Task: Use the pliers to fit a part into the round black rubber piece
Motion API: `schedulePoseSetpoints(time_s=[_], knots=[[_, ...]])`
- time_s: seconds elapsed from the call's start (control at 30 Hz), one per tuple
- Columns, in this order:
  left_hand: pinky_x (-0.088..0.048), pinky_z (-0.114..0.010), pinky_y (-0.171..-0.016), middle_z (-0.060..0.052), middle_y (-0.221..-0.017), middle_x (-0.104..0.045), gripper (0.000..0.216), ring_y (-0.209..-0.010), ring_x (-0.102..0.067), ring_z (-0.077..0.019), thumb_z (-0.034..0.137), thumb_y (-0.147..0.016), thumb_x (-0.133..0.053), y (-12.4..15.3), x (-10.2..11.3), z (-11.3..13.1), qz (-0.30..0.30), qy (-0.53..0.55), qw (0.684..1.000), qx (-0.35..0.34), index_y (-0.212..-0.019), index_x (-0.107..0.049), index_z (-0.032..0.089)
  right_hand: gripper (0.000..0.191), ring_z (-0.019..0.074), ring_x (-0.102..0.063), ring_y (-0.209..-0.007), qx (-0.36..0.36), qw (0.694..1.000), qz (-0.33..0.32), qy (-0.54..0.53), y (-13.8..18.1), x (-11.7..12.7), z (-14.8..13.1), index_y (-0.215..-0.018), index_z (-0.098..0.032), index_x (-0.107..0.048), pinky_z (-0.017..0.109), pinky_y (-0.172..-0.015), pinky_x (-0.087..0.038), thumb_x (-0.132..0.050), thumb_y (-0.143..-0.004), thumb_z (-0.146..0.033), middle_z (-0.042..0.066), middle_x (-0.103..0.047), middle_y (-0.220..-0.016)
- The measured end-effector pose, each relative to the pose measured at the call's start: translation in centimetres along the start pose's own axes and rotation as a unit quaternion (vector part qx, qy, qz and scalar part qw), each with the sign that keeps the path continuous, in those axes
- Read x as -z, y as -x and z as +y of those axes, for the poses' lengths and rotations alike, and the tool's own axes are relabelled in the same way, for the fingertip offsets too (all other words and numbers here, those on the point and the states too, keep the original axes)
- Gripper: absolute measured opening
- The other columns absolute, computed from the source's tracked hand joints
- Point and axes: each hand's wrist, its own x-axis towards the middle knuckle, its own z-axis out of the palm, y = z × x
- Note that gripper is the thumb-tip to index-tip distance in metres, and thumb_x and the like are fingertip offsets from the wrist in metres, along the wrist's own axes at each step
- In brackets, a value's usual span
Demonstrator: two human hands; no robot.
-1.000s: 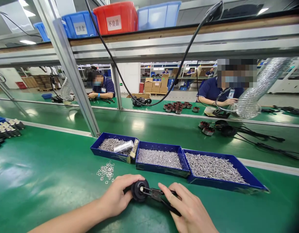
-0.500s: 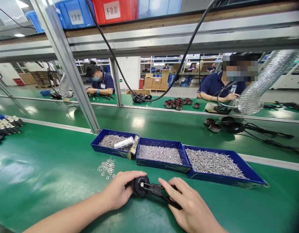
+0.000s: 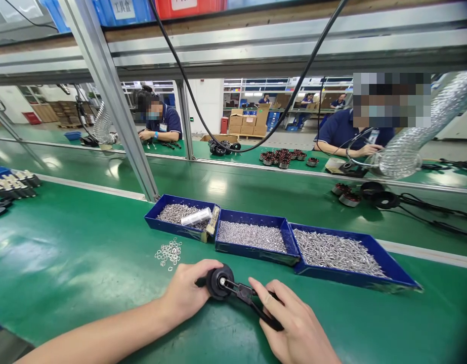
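The black round part [image 3: 219, 282] sits on the green table [image 3: 66, 263] at the near edge, just in front of the middle tray, and it shows a small pale hub at its centre. The left hand [image 3: 185, 296] grips it from the left side, fingers curled around its rim. The black pliers [image 3: 252, 303] reach in from the right, their tips touching the hub of the part, while the right hand [image 3: 294, 328] wraps its fingers closed around the handles. Just left of and beyond the left hand lies a small scatter of silver rings [image 3: 168, 252] on the table. Behind the part stand 3 blue trays side by side: the left tray [image 3: 152, 218] holds screws, a white tube [image 3: 196, 216] lying on top and a small box leaning at its right wall; the middle tray [image 3: 252, 251] is filled with fine silver pieces; the right tray [image 3: 392, 275] holds longer silver screws. Farther back, beyond a metal frame post [image 3: 115, 111], 2 people in dark blue shirts sit at the opposite table, with dark round parts [image 3: 282, 159] gathered between them and a silver flexible duct [image 3: 411, 141] at the right.
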Motion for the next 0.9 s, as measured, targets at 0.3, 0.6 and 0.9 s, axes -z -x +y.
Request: schedulePoseSetpoints(time_s=[0.3,0.6,0.9], knots=[[-0.054,-0.011,-0.084,0.010,-0.103,-0.078,0.044,-0.089,-0.075,-0.0069,0.004,-0.084,-0.074,-0.6,0.3,0.6,-0.013,0.034,0.998,0.041,-0.118,-0.068,0.030,0.061,0.0241,-0.063,-0.089,-0.020,0.998,0.000,-0.053,-0.4,-0.5,-0.4,-0.158,-0.024,-0.045,0.036,-0.071,-0.059,-0.049,-0.097,-0.012,0.011,-0.059,-0.106],[-0.052,-0.015,-0.082,0.008,-0.102,-0.077,0.038,-0.088,-0.072,-0.0085,0.005,-0.084,-0.073,-0.8,0.8,1.0,-0.032,0.037,0.998,0.050,-0.113,-0.072,0.030,0.062,0.0186,-0.059,-0.080,0.017,0.992,0.004,-0.122,-1.1,0.4,-0.5,-0.160,-0.026,-0.043,0.030,-0.066,-0.055,-0.049,-0.101,-0.009,0.009,-0.057,-0.103],[-0.053,-0.017,-0.084,0.007,-0.105,-0.077,0.038,-0.091,-0.072,-0.0099,0.005,-0.087,-0.070,-0.6,0.8,0.8,-0.041,0.038,0.997,0.047,-0.114,-0.072,0.030,0.063,0.0187,-0.058,-0.077,0.017,0.996,-0.020,-0.086,-0.8,-0.3,-0.4,-0.161,-0.027,-0.042,0.030,-0.063,-0.053,-0.047,-0.101,-0.010,0.009,-0.057,-0.101]])
